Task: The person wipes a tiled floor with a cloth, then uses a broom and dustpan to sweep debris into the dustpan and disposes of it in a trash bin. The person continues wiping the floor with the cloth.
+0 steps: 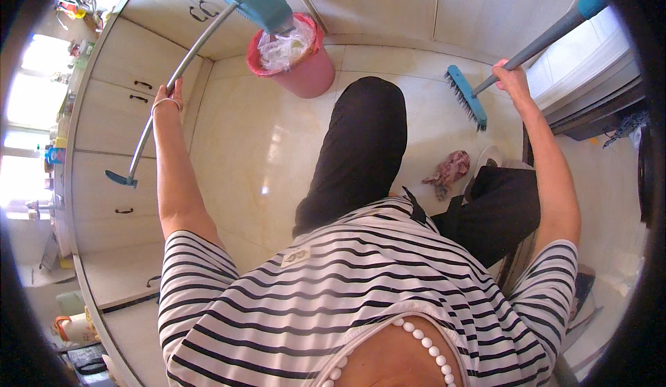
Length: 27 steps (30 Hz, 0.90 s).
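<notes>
My left hand (169, 95) grips the metal handle of a long-handled dustpan. The teal dustpan pan (255, 0) is raised and tilted over a pink trash bin (307, 80), its lip at the bin's rim. Inside the bin is a translucent plastic bag (281, 51) with some refuse. On the right, my right hand (512, 81) is closed around the grey pole of a broom. The teal broom head (466, 97) with dark bristles is near the tiled floor; whether it touches cannot be told.
A crumpled pinkish cloth (450, 171) lies on the floor beside my legs. Pale cabinets (114, 116) with dark handles line the left and far sides. A cluttered countertop (62, 179) runs along the left. At right stands a white, dark-edged unit (588, 69).
</notes>
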{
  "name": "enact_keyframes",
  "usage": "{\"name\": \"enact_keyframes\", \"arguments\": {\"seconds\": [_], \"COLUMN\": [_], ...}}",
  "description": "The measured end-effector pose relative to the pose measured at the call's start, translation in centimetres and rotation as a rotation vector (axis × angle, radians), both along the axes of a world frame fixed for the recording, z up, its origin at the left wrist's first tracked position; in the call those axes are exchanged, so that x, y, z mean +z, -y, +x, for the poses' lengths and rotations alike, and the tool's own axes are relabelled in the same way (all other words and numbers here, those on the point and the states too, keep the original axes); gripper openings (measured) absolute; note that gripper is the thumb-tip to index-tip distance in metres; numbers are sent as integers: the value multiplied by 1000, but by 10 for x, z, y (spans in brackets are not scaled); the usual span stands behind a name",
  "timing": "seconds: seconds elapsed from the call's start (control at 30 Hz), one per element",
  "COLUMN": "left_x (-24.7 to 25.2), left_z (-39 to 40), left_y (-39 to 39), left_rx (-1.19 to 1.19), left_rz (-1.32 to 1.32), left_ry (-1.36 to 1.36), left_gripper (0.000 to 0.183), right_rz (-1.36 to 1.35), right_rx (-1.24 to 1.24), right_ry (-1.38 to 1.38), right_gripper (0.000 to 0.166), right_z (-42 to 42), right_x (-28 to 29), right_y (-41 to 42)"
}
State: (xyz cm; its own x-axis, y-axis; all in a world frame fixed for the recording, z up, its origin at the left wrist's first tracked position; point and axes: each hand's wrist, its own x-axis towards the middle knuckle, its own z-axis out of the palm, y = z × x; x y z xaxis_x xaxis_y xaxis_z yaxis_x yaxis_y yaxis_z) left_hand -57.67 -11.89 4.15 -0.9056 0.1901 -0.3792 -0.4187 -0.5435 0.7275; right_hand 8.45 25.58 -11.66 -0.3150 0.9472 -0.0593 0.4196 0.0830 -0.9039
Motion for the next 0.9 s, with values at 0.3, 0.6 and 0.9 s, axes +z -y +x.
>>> {"name": "enact_keyframes", "arguments": {"seconds": [0.3, 0.6, 0.9], "left_x": [4, -14, -22], "left_z": [35, -9, -39], "left_y": [-5, 19, 23], "left_rx": [119, 178, -86], "left_rz": [46, 116, -315], "left_ry": [31, 134, -93], "left_gripper": [37, 37, 32], "right_rz": [22, 11, 63], "right_rx": [-20, -67, -5], "right_ry": [138, -17, 252], "right_gripper": [15, 14, 21], "right_z": [-2, -10, 21], "right_x": [8, 7, -9], "right_y": [5, 8, -24]}}
